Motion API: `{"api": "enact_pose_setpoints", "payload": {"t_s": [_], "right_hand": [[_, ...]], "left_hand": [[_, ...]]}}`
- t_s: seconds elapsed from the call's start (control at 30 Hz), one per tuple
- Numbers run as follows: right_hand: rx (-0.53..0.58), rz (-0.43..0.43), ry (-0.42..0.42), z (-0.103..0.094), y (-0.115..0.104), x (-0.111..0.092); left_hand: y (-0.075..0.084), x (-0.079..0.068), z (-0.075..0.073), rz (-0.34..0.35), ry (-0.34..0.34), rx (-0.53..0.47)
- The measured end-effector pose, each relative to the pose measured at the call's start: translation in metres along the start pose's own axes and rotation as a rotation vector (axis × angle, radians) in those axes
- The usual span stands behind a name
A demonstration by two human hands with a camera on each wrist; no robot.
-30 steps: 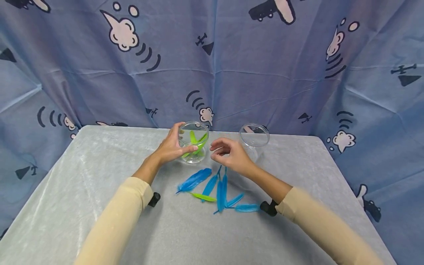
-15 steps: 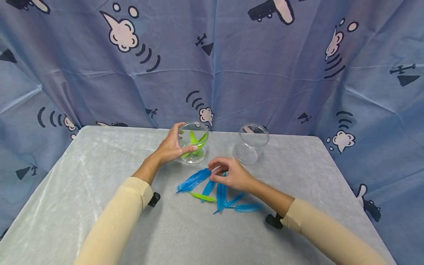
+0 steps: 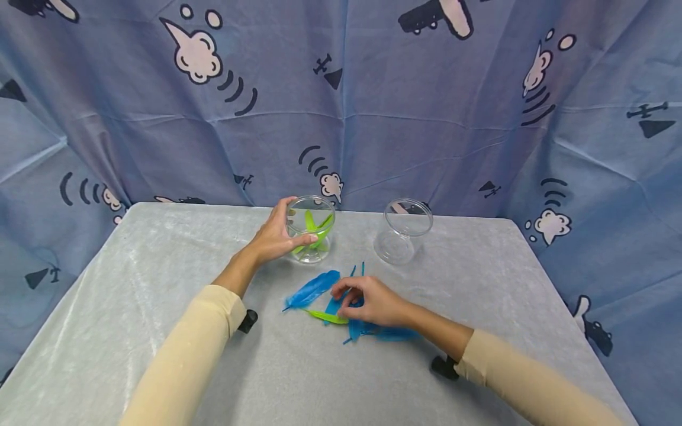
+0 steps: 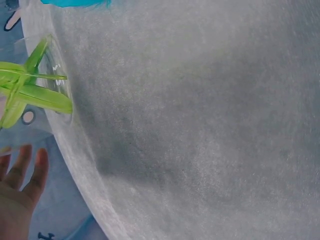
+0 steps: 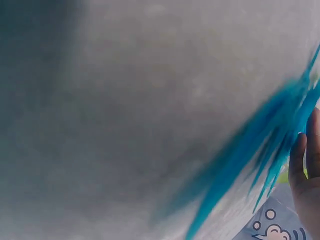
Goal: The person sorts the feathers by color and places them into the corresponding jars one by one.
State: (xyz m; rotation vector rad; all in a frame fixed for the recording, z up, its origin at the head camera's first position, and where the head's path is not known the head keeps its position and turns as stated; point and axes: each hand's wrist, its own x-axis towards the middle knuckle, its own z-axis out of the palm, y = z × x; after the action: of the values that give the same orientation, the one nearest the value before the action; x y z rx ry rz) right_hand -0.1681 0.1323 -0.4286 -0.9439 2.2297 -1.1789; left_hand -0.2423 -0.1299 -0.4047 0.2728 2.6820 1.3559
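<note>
From where I stand, one green feather [image 3: 326, 318] lies on the gray table [image 3: 160, 296], close in with the blue feathers [image 3: 313, 289]. Its end is right by the thumb of the right hand [image 3: 369, 300], whose fingers are bent with a gap; it looks like it holds nothing. The left hand [image 3: 279, 238] is wrapped around the left jar [image 3: 313, 258], where more green feathers [image 3: 310, 221] sit. The right jar [image 3: 395, 251] stands apart.

The feathers on the table crowd together, so a pinch might catch a blue one too. They look light, so a quick swipe could scatter them.

The right wrist view shows blue by the fingertips, where the hand blocks the head view. The left wrist view shows the left fingers spread out.
</note>
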Motion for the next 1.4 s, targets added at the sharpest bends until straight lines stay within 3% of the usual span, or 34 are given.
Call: {"api": "enact_pose_setpoints", "payload": {"t_s": [0.43,1.4], "right_hand": [[-0.011,-0.062,-0.006,0.011,0.007,-0.006],[-0.016,0.001,0.015,0.013,0.009,-0.006]], "left_hand": [[0.001,-0.001,-0.001,-0.006,0.001,0.009],[0.0,0.0,0.0,-0.007,0.003,0.018]]}}
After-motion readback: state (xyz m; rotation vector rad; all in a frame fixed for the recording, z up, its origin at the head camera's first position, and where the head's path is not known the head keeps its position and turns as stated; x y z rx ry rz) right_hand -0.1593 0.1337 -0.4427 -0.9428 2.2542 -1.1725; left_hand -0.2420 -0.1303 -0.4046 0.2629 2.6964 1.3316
